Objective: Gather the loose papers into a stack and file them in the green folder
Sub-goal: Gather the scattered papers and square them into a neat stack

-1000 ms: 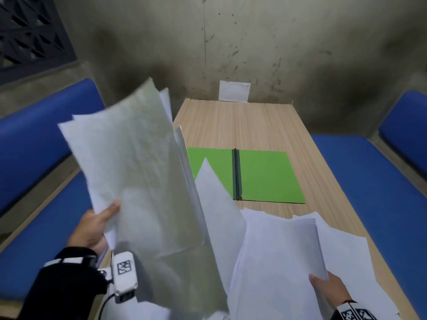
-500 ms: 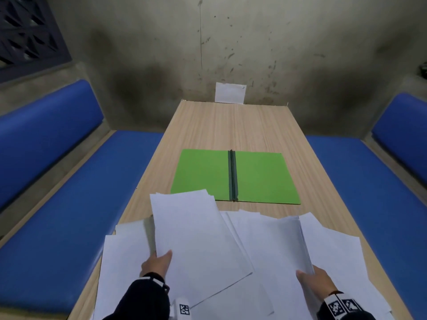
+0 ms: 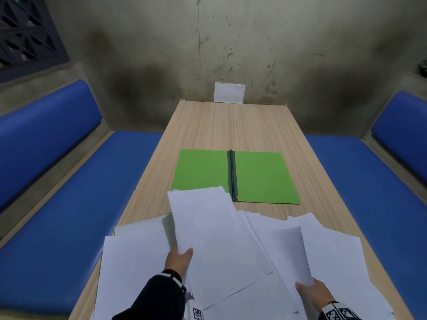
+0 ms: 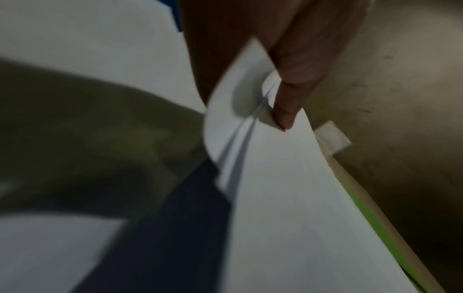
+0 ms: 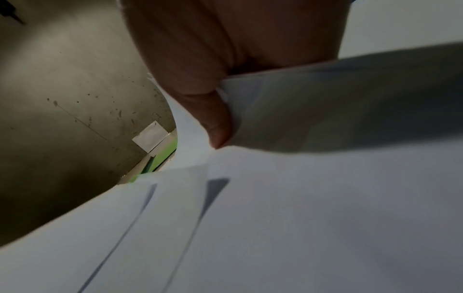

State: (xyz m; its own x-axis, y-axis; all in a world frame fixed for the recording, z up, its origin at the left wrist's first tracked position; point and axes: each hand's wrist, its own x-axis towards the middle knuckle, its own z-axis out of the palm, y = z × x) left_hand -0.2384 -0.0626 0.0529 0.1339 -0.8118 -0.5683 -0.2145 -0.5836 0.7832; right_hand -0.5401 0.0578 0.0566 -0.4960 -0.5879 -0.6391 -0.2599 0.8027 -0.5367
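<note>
White sheets (image 3: pixel 208 227) pinched in left hand (image 3: pixel 178 262); right hand (image 3: pixel 312 294) grips another sheaf (image 3: pixel 291 255).

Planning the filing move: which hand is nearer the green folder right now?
Left. The left hand grips sheets whose far edge overlaps the green folder; it sits below the folder's left half. The right hand grips a sheaf further back, to the right.

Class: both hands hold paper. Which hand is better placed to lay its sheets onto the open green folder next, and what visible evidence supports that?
Probably the left hand. Its sheets already overlap the near edge of the green folder. The right hand grips a bundle lower and further right, short of the folder.
</note>
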